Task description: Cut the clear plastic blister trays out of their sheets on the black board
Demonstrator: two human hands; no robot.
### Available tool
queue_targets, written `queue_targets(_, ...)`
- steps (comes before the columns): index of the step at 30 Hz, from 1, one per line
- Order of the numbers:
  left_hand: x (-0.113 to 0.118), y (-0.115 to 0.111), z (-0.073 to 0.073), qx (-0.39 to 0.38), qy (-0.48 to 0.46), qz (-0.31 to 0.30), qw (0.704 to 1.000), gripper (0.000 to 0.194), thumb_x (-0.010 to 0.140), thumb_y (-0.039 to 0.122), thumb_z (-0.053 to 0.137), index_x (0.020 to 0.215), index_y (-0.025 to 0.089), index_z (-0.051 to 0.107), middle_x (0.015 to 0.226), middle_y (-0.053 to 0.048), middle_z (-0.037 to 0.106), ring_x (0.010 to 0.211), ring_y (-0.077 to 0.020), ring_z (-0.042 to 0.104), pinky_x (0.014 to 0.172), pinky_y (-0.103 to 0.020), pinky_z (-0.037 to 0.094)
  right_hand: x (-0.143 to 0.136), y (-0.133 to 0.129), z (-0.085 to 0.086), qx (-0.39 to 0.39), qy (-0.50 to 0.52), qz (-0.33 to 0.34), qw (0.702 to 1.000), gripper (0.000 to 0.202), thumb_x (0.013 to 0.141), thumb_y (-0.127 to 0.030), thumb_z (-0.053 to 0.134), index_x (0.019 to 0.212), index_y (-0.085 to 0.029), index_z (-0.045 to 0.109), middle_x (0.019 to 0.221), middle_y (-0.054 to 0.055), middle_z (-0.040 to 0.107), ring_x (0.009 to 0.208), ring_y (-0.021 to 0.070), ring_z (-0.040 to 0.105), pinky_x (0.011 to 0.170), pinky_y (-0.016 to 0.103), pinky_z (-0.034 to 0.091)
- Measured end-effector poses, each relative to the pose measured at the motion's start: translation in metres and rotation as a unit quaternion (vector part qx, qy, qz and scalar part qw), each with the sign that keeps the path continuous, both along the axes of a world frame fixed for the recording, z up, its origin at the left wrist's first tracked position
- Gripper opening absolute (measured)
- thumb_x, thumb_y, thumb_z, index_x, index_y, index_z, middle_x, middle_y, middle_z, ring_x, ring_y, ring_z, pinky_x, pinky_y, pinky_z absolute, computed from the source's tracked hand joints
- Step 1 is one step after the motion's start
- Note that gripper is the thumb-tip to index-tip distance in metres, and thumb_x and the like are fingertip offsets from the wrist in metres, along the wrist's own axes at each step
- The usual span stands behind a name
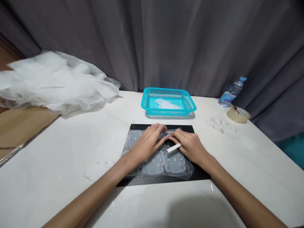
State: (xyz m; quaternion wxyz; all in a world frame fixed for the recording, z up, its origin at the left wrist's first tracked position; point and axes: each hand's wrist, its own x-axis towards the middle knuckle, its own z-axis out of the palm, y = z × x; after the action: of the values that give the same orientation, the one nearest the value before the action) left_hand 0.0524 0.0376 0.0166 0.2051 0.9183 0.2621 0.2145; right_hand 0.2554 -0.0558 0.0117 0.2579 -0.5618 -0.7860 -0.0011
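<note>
A clear plastic sheet with several moulded, rounded compartments (153, 163) lies on a black mat (161, 181). My left hand (150, 141) rests over its upper middle, fingers bent, thumb reaching toward the other hand. From the right, my right hand (190, 144) meets it, closed round a thin white stick (174, 147) that points left and down over the sheet. The fingertips of both hands come together at the sheet's upper part. Whether the left fingers pinch the plastic is hidden.
Behind the mat stands a blue basket (169, 112) with white pieces inside. A water bottle (231, 92) and a tape roll (238, 114) are at the back right. White plastic bags (59, 82) and cardboard (28, 123) lie at the left. Clear scraps (220, 125) lie near the tape.
</note>
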Motion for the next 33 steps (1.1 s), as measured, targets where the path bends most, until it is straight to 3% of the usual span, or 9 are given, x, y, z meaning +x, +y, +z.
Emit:
queue_targets(4,-0.004,0.008,-0.005,-0.065,-0.017,0.015,0.998,0.037,0.102,0.052,0.058,0.124,0.022,0.058,0.127,-0.009,0.06,0.123,-0.0282,0.056,0.111,-0.048,0.044,0.0,0.003,0.002,-0.028,0.122,-0.04,0.991,0.019,0.108,-0.032,0.055,0.093,-0.024,0.064,0.092,0.0,0.074,0.082,0.0185,0.071,0.07,0.029,0.045)
queue_targets(8,-0.005,0.017,0.0,-0.171,-0.01,0.016,0.985,0.038,0.097,0.057,0.063,0.114,0.023,0.065,0.12,-0.007,0.064,0.117,-0.0283,0.056,0.108,-0.046,0.042,0.003,0.004,-0.002,-0.038,0.222,-0.131,0.965,0.022,0.106,-0.04,0.053,0.091,-0.025,0.058,0.088,0.001,0.074,0.075,0.0195,0.068,0.068,0.03,0.046)
queue_targets(11,-0.003,0.023,0.005,-0.218,-0.005,0.025,0.976,0.043,0.093,0.063,0.064,0.109,0.023,0.069,0.11,-0.007,0.068,0.111,-0.0295,0.058,0.101,-0.045,0.045,0.004,0.007,-0.007,-0.029,0.251,-0.167,0.953,0.02,0.105,-0.043,0.049,0.098,-0.025,0.052,0.092,0.003,0.073,0.076,0.0217,0.069,0.069,0.032,0.048)
queue_targets(16,0.003,0.025,0.009,-0.242,-0.031,0.023,0.969,0.047,0.099,0.062,0.05,0.085,0.022,0.07,0.093,-0.006,0.072,0.095,-0.0261,0.061,0.096,-0.042,0.048,0.004,0.009,-0.012,-0.018,0.247,-0.161,0.955,0.019,0.105,-0.042,0.044,0.098,-0.025,0.048,0.088,0.003,0.07,0.072,0.0218,0.068,0.065,0.032,0.049)
queue_targets(20,0.004,0.022,0.014,-0.266,-0.074,0.004,0.961,0.038,0.098,0.056,0.055,0.095,0.022,0.072,0.1,-0.006,0.074,0.096,-0.0239,0.066,0.092,-0.036,0.051,-0.001,0.004,-0.005,-0.022,0.226,-0.111,0.967,0.012,0.104,-0.034,0.048,0.107,-0.024,0.053,0.079,-0.001,0.066,0.063,0.0194,0.064,0.062,0.03,0.048)
queue_targets(23,0.001,0.019,0.016,-0.27,-0.099,0.0,0.958,0.036,0.099,0.053,0.056,0.094,0.021,0.071,0.101,-0.005,0.073,0.099,-0.024,0.066,0.095,-0.036,0.05,-0.007,-0.002,0.002,0.004,0.162,-0.06,0.985,0.02,0.103,-0.023,0.048,0.121,-0.022,0.056,0.099,0.005,0.072,0.08,0.021,0.071,0.071,0.031,0.051)
queue_targets(25,0.0,0.017,0.016,-0.272,-0.106,-0.005,0.956,0.035,0.1,0.051,0.055,0.093,0.02,0.07,0.097,-0.005,0.072,0.096,-0.0233,0.066,0.095,-0.036,0.05,-0.012,-0.005,0.005,0.035,0.086,-0.038,0.995,0.018,0.105,-0.023,0.049,0.121,-0.021,0.059,0.106,0.008,0.073,0.088,0.0222,0.072,0.072,0.031,0.05)
queue_targets(29,-0.002,0.011,0.021,-0.274,-0.104,-0.021,0.956,0.038,0.102,0.051,0.052,0.094,0.019,0.07,0.095,-0.005,0.073,0.092,-0.0235,0.066,0.091,-0.036,0.051,-0.02,-0.007,0.004,0.088,-0.033,-0.057,0.994,0.017,0.108,-0.032,0.053,0.113,-0.018,0.063,0.099,0.01,0.073,0.083,0.0241,0.071,0.07,0.033,0.048)
queue_targets(33,-0.005,0.006,0.03,-0.259,-0.092,-0.032,0.961,0.037,0.104,0.049,0.049,0.093,0.02,0.07,0.096,-0.004,0.074,0.095,-0.0239,0.066,0.1,-0.038,0.047,-0.025,-0.008,0.002,0.113,-0.069,-0.081,0.988,0.019,0.111,-0.026,0.048,0.107,-0.018,0.065,0.091,0.01,0.073,0.081,0.0249,0.07,0.071,0.035,0.045)
